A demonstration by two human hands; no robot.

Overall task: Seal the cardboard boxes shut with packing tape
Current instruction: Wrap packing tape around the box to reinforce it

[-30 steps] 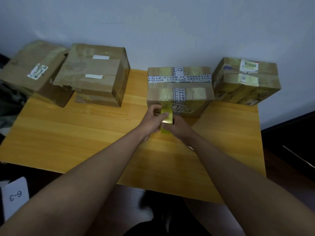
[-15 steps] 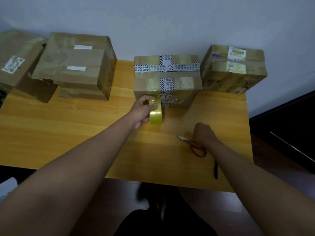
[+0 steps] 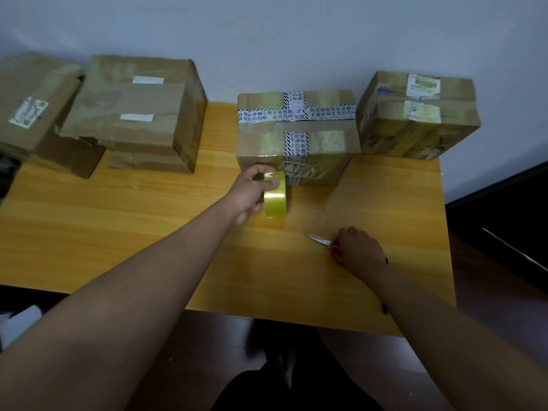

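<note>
My left hand [image 3: 248,192] grips a yellow roll of packing tape [image 3: 275,199], held upright just in front of a cardboard box [image 3: 296,137] with printed black-and-white tape across its top. My right hand [image 3: 357,250] lies on the table to the right, fingers curled over the red handles of scissors [image 3: 318,239] whose blades point left. Another taped box [image 3: 415,117] stands at the back right.
Two more brown boxes sit at the back left: a large one [image 3: 133,114] and one [image 3: 38,111] hanging over the table's left edge. The wooden table [image 3: 118,226] stands against a white wall. A black pen [image 3: 384,308] lies near the front edge under my right forearm.
My right hand left the tape roll and moved right and down onto the scissors. My left hand kept the roll in front of the middle box.
</note>
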